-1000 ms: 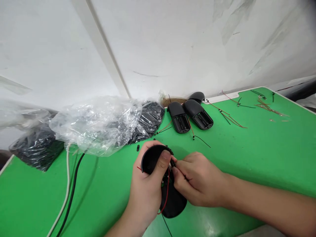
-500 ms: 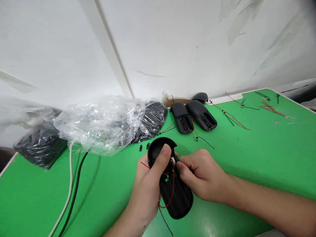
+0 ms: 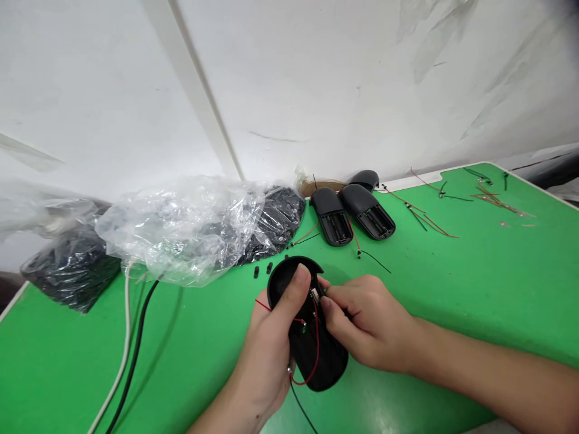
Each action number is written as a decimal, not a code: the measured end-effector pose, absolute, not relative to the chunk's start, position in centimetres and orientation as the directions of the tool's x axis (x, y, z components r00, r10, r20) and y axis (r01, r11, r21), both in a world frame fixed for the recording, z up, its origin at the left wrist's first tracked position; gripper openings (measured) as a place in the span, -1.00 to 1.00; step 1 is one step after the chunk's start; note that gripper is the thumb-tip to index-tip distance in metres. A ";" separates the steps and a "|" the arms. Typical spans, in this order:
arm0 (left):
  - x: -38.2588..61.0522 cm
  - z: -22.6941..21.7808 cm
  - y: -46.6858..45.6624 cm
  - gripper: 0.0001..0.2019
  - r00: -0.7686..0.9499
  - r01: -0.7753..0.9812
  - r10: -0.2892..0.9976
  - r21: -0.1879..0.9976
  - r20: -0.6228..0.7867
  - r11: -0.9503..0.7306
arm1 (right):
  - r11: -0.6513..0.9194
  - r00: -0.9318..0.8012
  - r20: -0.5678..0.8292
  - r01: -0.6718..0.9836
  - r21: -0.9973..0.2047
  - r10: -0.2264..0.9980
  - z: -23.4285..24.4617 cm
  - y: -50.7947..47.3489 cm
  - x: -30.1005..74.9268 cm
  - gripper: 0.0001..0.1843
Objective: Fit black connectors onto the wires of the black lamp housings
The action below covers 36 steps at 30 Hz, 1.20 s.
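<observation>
A green workbench [image 3: 452, 289] holds black battery-tray casings [image 3: 330, 217], loose thin wires [image 3: 493, 201] and clear bags of black parts [image 3: 199, 235]

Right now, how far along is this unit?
Looks done: two black battery-bay shells by the wall. In hand: left hand grips a black shell, right hand at its red wire. Left: loose wire leads and small black pieces on the green bench.

1. A small electronics assembly workshop is shown.
2. A green-topped workbench [image 3: 452, 289] is set against a scuffed white wall [image 3: 316, 90].
3. Black battery-compartment casings [image 3: 332, 217] and loose red and black wires [image 3: 425, 217] are laid out on it.
4. Black parts are heaped in clear plastic bags [image 3: 181, 232].
</observation>
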<state>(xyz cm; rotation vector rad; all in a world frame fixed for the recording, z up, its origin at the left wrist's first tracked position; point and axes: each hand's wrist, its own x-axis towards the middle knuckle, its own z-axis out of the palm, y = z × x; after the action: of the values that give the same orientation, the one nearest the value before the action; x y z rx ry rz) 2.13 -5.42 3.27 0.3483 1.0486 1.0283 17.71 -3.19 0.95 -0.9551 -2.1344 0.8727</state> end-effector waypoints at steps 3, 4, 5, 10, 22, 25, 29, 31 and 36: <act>2.2 3.2 -5.4 -0.54 0.114 -0.533 0.842 0.682 -0.528 0.500 | 0.516 -0.541 0.262 0.392 -0.762 0.799 1.0 -3.2 17.7 -0.65; 2.3 3.2 -5.4 -0.53 0.107 -0.537 0.837 0.677 -0.537 0.503 | 0.507 -0.543 0.249 0.397 -0.765 0.802 1.0 -3.2 17.7 -0.65; 2.4 3.2 -5.3 -0.52 0.097 -0.543 0.827 0.666 -0.554 0.511 | 0.496 -0.547 0.233 0.403 -0.769 0.804 1.0 -3.2 17.7 -0.65; 2.6 3.7 -5.2 -0.43 0.055 -0.564 0.755 0.604 -0.653 0.563 | 0.475 -0.570 0.188 0.411 -0.778 0.800 1.0 -3.4 17.5 -0.66; 3.1 2.8 -6.1 -0.43 -0.012 -0.552 0.775 0.650 -0.632 0.522 | 0.711 -0.606 0.409 0.420 -0.564 0.682 1.0 -3.7 17.5 -0.65; 3.3 3.3 -6.1 -0.41 -0.021 -0.551 0.758 0.641 -0.652 0.535 | 0.736 -0.614 0.428 0.430 -0.523 0.663 0.9 -3.5 17.5 -0.63; 3.2 3.4 -6.0 -0.41 -0.003 -0.564 0.756 0.625 -0.655 0.539 | 0.740 -0.624 0.421 0.431 -0.517 0.658 1.0 -3.6 17.6 -0.63; 3.2 3.5 -6.0 -0.41 0.015 -0.570 0.764 0.623 -0.644 0.536 | 0.745 -0.626 0.427 0.424 -0.516 0.652 1.1 -3.7 17.6 -0.64; 3.1 3.5 -5.7 -0.43 0.038 -0.580 0.761 0.606 -0.647 0.544 | 0.679 -0.572 0.415 0.387 -0.624 0.708 0.9 -3.6 17.8 -0.66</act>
<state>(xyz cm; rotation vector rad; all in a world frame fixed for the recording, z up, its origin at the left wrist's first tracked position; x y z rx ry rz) 3.09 -5.72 3.54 0.1968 1.1315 1.0387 17.75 -3.62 0.92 -0.8374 -2.2285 0.6278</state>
